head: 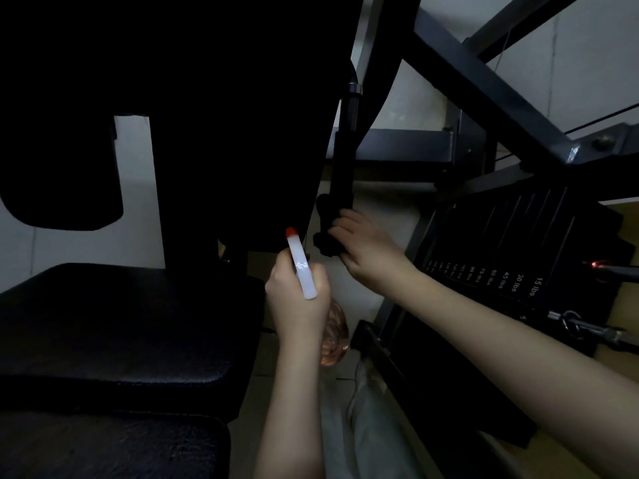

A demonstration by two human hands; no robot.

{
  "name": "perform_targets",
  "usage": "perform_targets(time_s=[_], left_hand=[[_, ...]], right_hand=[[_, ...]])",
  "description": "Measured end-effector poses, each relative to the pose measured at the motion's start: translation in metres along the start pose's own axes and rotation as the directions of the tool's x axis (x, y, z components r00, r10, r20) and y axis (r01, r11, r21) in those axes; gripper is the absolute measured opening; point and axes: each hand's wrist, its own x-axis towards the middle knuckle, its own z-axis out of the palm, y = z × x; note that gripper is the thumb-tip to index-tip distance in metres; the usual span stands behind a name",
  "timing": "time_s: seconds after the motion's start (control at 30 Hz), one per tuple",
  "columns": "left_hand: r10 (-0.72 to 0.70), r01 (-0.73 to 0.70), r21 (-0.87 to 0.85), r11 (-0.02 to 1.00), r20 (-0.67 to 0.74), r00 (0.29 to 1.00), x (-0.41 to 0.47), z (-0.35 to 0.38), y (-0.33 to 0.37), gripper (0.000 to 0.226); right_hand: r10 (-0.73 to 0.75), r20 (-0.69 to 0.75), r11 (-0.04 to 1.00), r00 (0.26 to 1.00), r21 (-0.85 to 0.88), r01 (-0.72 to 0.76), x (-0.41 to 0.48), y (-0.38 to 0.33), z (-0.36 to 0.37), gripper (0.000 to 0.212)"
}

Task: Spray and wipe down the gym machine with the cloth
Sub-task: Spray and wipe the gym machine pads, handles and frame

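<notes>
Closest to us, low on the left, is the black seat pad (114, 323) of the gym machine (193, 174). Just beside it our left hand (297, 305) is wrapped round the neck of the spray bottle (302, 271), white head up, red nozzle pointing at the dark back pad (224, 63). A touch further on, our right hand (366, 250) clutches the dark cloth (325, 242), held against the foot of the black upright post (342, 160). Beyond, on the right, the weight stack (511, 247) shows its pound labels under the grey frame beams (484, 81).
</notes>
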Motion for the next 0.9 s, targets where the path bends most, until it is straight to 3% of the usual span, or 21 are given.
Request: perform_targets(time_s=[0.07, 0.1, 0.17, 0.2, 0.27, 0.3, 0.37, 0.47, 0.63, 0.7, 0.83, 0.9], left_hand=[[-0.001, 0.001, -0.011, 1.0, 0.001, 1.0, -0.001, 0.0, -0.001, 0.021], [0.007, -0.007, -0.013, 1.0, -0.002, 1.0, -0.002, 0.001, -0.001, 0.023], [0.001, -0.001, -0.01, 1.0, 0.005, 1.0, -0.003, 0.002, -0.002, 0.019], [-0.008, 0.009, -0.014, 1.0, 0.012, 1.0, -0.003, 0.003, -0.002, 0.012], [-0.004, 0.004, -0.013, 1.0, 0.016, 1.0, -0.005, 0.004, 0.0, 0.006], [0.01, -0.01, -0.01, 1.0, 0.014, 1.0, -0.006, 0.004, 0.001, 0.009], [0.04, -0.04, -0.016, 0.999, 0.022, 0.999, -0.006, 0.003, 0.004, 0.004], [0.04, -0.04, -0.013, 0.999, 0.015, 0.999, -0.005, 0.003, 0.007, 0.021], [0.053, -0.053, 0.015, 0.998, 0.013, 0.999, -0.004, 0.001, 0.01, 0.006], [0.042, -0.042, 0.01, 0.999, 0.015, 0.999, -0.005, -0.001, 0.011, 0.008], [0.029, -0.029, 0.002, 1.0, 0.01, 1.0, -0.006, -0.003, 0.009, 0.017], [0.039, -0.04, 0.014, 0.999, 0.014, 0.999, -0.007, -0.004, 0.006, 0.017]], right_hand=[[0.234, -0.084, 0.947, 0.969, 0.245, -0.207, -0.01, -0.009, -0.011, 0.03], [0.4, -0.159, 0.867, 0.903, 0.384, -0.317, -0.012, -0.013, -0.019, 0.03], [0.729, -0.23, 0.6, 0.644, 0.667, -0.441, 0.002, -0.01, -0.036, 0.029], [0.817, -0.146, 0.443, 0.558, 0.777, -0.446, 0.016, -0.004, -0.041, 0.027], [0.816, 0.094, 0.209, 0.57, 0.872, -0.443, 0.052, 0.01, -0.044, 0.032], [0.781, 0.168, 0.165, 0.602, 0.874, -0.457, 0.066, 0.014, -0.041, 0.035], [0.753, 0.178, 0.238, 0.633, 0.823, -0.515, 0.077, 0.018, -0.028, 0.036], [0.747, 0.152, 0.366, 0.647, 0.718, -0.592, 0.056, 0.012, -0.013, 0.038], [0.692, 0.398, 0.415, 0.602, 0.463, -0.783, 0.004, -0.008, 0.001, 0.032], [0.698, 0.406, 0.396, 0.59, 0.466, -0.791, -0.01, -0.01, 0.003, 0.028], [0.778, 0.436, -0.101, 0.453, 0.798, -0.595, 0.011, -0.004, -0.005, 0.032], [0.732, 0.512, -0.237, 0.45, 0.811, -0.535, 0.019, -0.016, -0.007, 0.033]])
